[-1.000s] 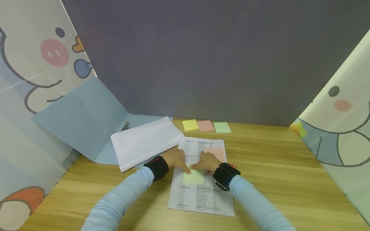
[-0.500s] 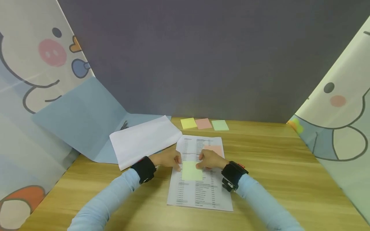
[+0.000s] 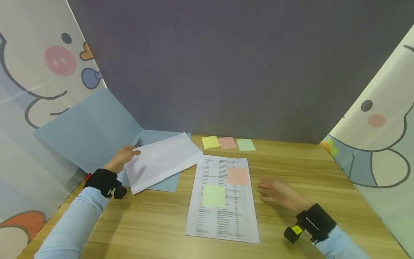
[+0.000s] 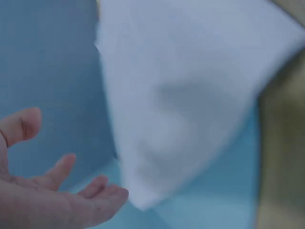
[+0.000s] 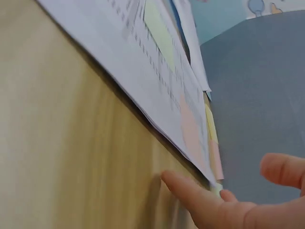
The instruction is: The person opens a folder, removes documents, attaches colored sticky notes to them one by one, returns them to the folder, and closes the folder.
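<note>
My left hand (image 3: 124, 157) is at the left edge of a blank white sheet of paper (image 3: 166, 160), which lies slanted over the open blue folder (image 3: 90, 126). In the left wrist view that hand's fingers (image 4: 59, 171) are spread and loosely bent beside the sheet's edge, with nothing between them. To the right of the printed sheets (image 3: 223, 225), my right hand (image 3: 279, 192) is over the table, its fingers relaxed and holding nothing. A pale green sticky note (image 3: 214, 196) lies on the printed page, and a pink sticky note (image 3: 238, 176) is higher up near its right edge.
Behind the printed sheets lie three sticky note pads in a row: yellow (image 3: 210, 141), pink (image 3: 227, 142) and green (image 3: 245, 145). A small dark metallic item (image 3: 139, 142) sits in the folder. A grey panel (image 3: 226, 72) stands along the table's back.
Both hands have left the green note, which stays on the printed page. The left hand has moved left to the blank sheet; the right has moved right, off the page.
</note>
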`<action>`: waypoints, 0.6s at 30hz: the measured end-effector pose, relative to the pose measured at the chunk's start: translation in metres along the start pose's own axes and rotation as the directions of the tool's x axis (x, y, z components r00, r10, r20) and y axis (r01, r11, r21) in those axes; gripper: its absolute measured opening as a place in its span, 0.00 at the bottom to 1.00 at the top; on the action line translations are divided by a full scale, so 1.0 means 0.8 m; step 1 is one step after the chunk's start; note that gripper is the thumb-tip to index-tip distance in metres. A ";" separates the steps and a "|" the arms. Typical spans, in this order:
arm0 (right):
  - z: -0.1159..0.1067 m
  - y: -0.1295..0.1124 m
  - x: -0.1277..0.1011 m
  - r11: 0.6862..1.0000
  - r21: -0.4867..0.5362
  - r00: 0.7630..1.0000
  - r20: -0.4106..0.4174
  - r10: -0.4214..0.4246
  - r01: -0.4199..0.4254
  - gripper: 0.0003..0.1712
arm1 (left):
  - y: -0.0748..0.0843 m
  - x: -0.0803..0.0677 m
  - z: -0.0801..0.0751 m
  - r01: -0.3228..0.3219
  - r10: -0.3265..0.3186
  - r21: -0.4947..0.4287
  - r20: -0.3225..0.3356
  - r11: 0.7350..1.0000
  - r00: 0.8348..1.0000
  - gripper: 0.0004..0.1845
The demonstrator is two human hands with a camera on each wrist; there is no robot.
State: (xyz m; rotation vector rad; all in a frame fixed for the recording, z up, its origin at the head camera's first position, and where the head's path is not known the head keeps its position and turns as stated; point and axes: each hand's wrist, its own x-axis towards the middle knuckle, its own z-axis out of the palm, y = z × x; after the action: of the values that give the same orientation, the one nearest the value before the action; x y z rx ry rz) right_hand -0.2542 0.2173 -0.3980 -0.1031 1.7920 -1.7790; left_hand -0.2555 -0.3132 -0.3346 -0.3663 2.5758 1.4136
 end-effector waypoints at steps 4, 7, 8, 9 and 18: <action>0.004 0.011 0.000 0.986 0.159 0.998 0.049 0.048 -0.055 0.32 | -0.030 0.017 -0.013 0.134 -0.141 -0.140 -0.041 0.981 0.989 0.38; 0.011 0.013 0.003 0.972 0.223 0.995 0.073 0.060 -0.075 0.31 | -0.049 0.026 -0.017 0.187 -0.208 -0.251 -0.063 0.950 0.976 0.40; 0.014 0.014 0.005 0.967 0.242 0.995 0.075 0.065 -0.082 0.32 | -0.055 0.029 -0.018 0.190 -0.220 -0.278 -0.078 0.941 0.972 0.40; 0.016 0.014 0.006 0.963 0.256 0.995 0.074 0.071 -0.088 0.32 | -0.060 0.031 -0.018 0.191 -0.227 -0.292 -0.094 0.937 0.969 0.41; 0.024 0.019 0.014 0.961 0.262 0.993 0.102 0.067 -0.091 0.29 | -0.071 0.033 -0.008 0.199 -0.263 -0.295 -0.199 0.935 0.944 0.34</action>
State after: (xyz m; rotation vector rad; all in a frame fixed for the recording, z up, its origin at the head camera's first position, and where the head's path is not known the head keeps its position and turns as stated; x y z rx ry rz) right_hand -0.2490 0.1966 -0.4146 -0.0047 1.4576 -1.9069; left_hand -0.2640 -0.3511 -0.3839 -0.9015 2.4035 1.7235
